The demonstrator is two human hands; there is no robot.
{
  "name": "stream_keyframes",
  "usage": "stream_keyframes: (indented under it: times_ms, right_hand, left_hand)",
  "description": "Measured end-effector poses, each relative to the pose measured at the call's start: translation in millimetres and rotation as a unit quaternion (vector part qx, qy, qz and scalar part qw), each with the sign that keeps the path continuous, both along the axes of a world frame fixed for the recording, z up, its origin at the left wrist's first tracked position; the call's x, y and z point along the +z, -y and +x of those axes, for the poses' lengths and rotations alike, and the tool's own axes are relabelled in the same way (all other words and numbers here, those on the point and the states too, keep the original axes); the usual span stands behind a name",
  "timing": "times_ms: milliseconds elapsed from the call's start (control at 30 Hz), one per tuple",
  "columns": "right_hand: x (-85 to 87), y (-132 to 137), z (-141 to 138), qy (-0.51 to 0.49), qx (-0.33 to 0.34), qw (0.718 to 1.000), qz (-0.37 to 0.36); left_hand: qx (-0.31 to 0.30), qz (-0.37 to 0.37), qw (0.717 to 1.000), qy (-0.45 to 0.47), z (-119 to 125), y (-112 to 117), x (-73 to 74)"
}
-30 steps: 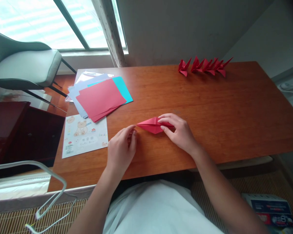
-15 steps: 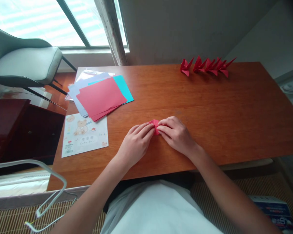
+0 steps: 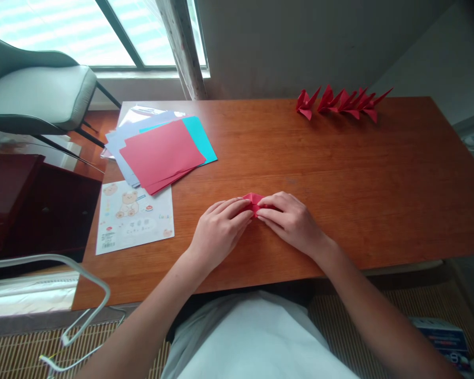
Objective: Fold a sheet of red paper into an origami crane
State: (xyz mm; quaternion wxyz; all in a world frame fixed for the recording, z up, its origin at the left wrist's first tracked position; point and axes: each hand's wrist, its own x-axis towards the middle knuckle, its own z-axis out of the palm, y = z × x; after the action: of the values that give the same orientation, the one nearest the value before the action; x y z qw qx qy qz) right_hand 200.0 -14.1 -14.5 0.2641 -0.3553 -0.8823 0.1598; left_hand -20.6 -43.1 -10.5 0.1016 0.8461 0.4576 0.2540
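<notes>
Red folded paper [image 3: 254,198] lies between the hands [image 3: 219,227] [image 3: 290,217]; both touch it.

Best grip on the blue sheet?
Probably pinch the blue sheet at its near right corner, coming from the right: it lies flat, and that corner sticks out past the red sheets covering much of the rest.

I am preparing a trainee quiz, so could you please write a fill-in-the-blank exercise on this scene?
Like the cranes, the folded paper touched by the left hand and right hand is coloured ____.
The printed sheet shows a cartoon ____.
The curtain hangs beside the bright ____.

Missing words: red; bear; window.
</notes>
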Motion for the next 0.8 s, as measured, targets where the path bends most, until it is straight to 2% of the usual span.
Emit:
stream_keyframes:
  times_ms: [300, 533, 800]
  right_hand:
    - [1.6, 8.2, -18.1, -0.061, -0.101, 0.990, -0.070]
    - [2.0, 7.5, -22.0, -0.086, -0.139, 0.983, -0.079]
    - [2.2, 8.6, -22.9, -0.079, -0.144, 0.983, -0.082]
  left_hand:
    - [0.088, -0.052, 0.994, 0.048, 14.3, 2.1, 5.1]
    - [0.094, -0.072, 0.990, 0.071, 17.7, 0.3, 5.9]
    - [0.105, -0.073, 0.990, 0.067, 21.7, -0.6, 8.5]
